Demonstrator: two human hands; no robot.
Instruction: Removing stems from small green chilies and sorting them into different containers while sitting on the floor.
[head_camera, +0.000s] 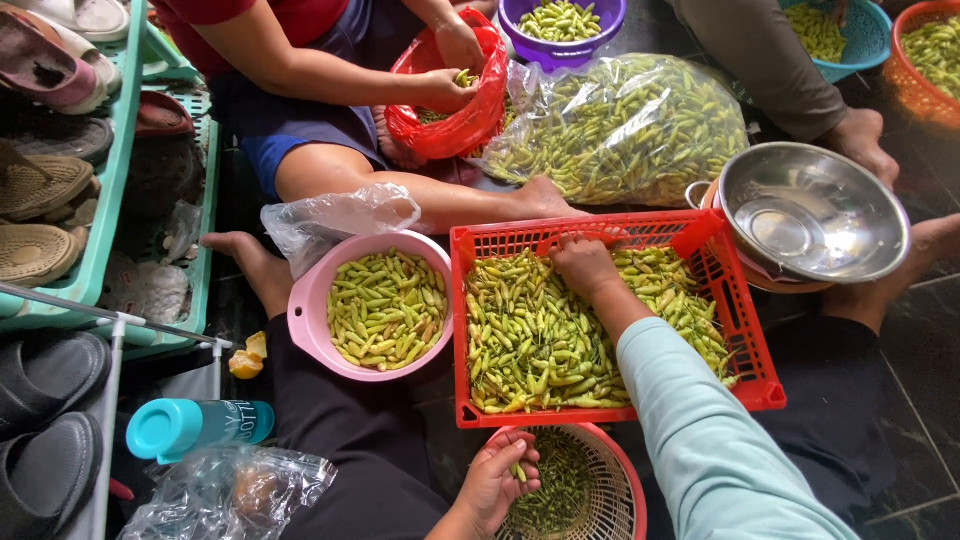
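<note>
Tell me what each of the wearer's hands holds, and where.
Left hand pinches a green chili by its upper end; right hand lies on the chilies in the red basket, grip unclear.

A long, loose sleeve (715, 450) of pale mint-green cloth is worn on the right arm; it is seen just below the red crate (610, 330) and is lightly creased along its length, with a plain cuff ended a little short of the wrist. The right hand (585, 265), seen over the crate's far end, is left bare, with no ring or glove. The left hand (495, 480), below the crate's near edge, is bare as well, and no sleeve is seen on its forearm. Dark trousers (350, 430) are worn, seen to the left of the crate's near corner.
</note>
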